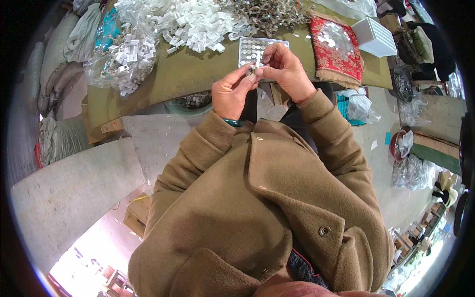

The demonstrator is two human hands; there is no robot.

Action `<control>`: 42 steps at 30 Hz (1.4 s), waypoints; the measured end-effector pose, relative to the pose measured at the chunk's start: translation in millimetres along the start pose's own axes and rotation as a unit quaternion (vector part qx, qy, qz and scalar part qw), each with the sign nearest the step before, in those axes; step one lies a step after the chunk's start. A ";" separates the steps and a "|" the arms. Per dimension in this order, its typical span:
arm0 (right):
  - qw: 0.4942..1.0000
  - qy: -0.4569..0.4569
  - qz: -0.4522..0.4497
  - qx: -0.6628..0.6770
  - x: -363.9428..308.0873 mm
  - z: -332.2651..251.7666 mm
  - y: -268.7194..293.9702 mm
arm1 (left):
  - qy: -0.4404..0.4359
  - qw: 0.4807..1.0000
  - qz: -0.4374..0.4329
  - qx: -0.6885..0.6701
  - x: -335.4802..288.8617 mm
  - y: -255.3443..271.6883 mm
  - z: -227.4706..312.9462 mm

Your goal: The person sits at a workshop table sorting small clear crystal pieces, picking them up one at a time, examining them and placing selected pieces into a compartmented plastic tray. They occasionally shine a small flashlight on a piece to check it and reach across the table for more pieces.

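Observation:
My left hand (229, 97) and my right hand (289, 72) meet over the near edge of the table, fingertips pinched together. Between the right thumb and forefinger stands a small white plastic piece (258, 58). At the left fingertips is a tiny greyish part, too small to make out, close against the white piece. Just beyond the hands lies a white tray (241, 48) with rows of round silvery discs (251, 49), partly covered by the right fingers. A heap of white plastic pieces (190, 24) is spread to the left of it.
Small metal parts (267, 15) are piled at the back. A red patterned cloth (324, 62) bearing silvery discs and a white gridded box (374, 37) are at right. A plastic bag of white pieces (129, 59) sits at left. Below the table edge is a basin (188, 106).

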State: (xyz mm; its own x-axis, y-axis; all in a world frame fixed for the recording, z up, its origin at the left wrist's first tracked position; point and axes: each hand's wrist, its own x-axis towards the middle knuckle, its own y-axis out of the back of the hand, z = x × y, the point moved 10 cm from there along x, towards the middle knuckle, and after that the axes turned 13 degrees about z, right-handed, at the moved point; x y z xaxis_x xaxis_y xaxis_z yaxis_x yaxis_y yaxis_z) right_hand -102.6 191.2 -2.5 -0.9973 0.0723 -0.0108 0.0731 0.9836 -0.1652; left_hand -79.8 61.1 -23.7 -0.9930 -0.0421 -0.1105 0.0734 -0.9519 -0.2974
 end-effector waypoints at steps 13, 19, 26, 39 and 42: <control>0.997 -0.024 0.028 -0.068 -10.5 17.1 -3.2 | 0.331 0.917 -0.073 -0.209 -9.8 -14.2 -42.0; 0.971 -0.181 -0.025 0.154 -19.9 21.9 -7.8 | 0.417 0.851 -0.085 -0.308 -16.8 -20.7 -52.3; 0.969 -0.190 0.013 0.159 -13.5 30.9 6.4 | 0.471 0.813 -0.072 -0.334 -26.1 -31.0 -59.2; 0.986 0.120 -0.040 -0.110 -23.5 -11.1 3.4 | 0.409 0.880 -0.020 -0.240 -18.7 -29.2 -60.8; 0.933 0.268 0.014 -0.240 -30.3 -32.9 8.0 | 0.436 0.864 -0.006 -0.251 -23.6 -34.8 -69.3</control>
State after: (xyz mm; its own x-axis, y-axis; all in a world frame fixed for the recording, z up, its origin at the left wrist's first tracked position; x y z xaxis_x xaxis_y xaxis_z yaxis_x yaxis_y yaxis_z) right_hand -71.8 202.3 29.0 -0.8608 0.0455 0.5070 0.2199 0.9315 0.2898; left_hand -52.4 116.3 -76.5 -0.5635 0.4196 -0.7116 0.3113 -0.6901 -0.6534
